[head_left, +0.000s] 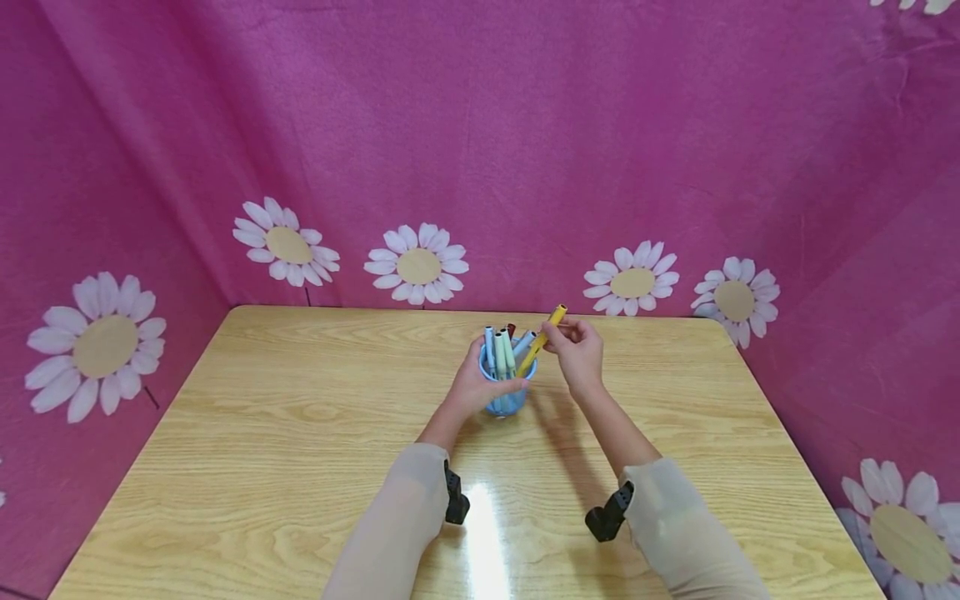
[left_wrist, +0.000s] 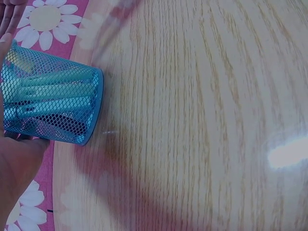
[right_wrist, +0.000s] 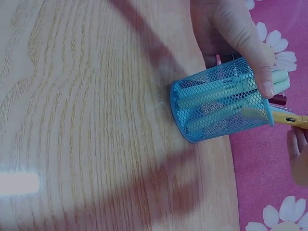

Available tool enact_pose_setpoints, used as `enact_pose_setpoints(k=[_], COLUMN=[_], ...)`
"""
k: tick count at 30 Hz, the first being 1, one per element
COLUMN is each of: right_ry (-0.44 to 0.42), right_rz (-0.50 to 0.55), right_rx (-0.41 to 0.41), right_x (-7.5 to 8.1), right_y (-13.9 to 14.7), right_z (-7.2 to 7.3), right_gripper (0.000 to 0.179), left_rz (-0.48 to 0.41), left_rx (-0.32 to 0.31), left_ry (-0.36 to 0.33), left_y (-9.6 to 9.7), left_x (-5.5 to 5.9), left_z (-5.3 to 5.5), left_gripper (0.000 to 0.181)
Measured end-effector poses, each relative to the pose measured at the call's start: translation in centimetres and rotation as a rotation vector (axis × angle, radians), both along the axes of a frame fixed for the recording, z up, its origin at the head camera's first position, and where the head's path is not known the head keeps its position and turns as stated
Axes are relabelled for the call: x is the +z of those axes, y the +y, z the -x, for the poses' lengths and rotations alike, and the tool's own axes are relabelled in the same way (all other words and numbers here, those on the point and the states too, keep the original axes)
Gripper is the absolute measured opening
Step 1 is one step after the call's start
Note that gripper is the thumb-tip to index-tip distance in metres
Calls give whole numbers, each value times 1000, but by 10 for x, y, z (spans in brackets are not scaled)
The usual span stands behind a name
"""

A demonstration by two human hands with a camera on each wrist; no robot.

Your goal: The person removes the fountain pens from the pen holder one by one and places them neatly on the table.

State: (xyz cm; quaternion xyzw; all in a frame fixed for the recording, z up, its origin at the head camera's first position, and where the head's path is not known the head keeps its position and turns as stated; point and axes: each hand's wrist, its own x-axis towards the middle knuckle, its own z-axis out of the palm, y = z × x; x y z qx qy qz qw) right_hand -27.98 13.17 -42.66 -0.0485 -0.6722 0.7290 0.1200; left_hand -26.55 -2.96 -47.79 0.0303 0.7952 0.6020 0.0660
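A blue wire-mesh pen cup (head_left: pixel 507 407) stands near the far middle of the table, filled with several pens. My left hand (head_left: pixel 467 387) grips the cup from its left side, its thumb lying across the near side by the rim. Between the fingertips of my right hand (head_left: pixel 582 354) is the upper part of a yellow pen (head_left: pixel 557 317); its lower end is inside the cup, leaning right. Beside it in the cup are pale green pens (head_left: pixel 502 357), light blue pens (head_left: pixel 489 343) and a dark red one (head_left: pixel 512 329). Through the mesh (right_wrist: pixel 219 108) the lower pen bodies show in the right wrist view.
The wood-grain table (head_left: pixel 300 467) ends at a back edge just beyond the cup. Behind it hangs a pink curtain (head_left: pixel 510 150) with large white flowers. Each sleeve has a black wrist camera (head_left: pixel 456 497) near the cuff. Light glares off the tabletop's near middle.
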Motion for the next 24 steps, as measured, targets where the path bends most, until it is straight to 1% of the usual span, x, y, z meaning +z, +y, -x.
enact_pose_setpoints(k=[9,14,18,24], right_ry=[34,71,104,113], right_rz=[47,59,64,87], right_rx=[-17,-23,-35,-48], right_x=[8,13,18,25], right_y=[2,4,7,10], right_z=[1,2,3,5], right_gripper=[18,12,11,11], left_rz=[-2,-1,-6,-10], left_rx=[-2,0,1,3], left_ry=[-9,-2,3,0], left_y=[-1,-1,-1,0], left_x=[-1,-1,0,-1], left_z=[0,-1,-2,0], left_gripper=[105,104,103,104])
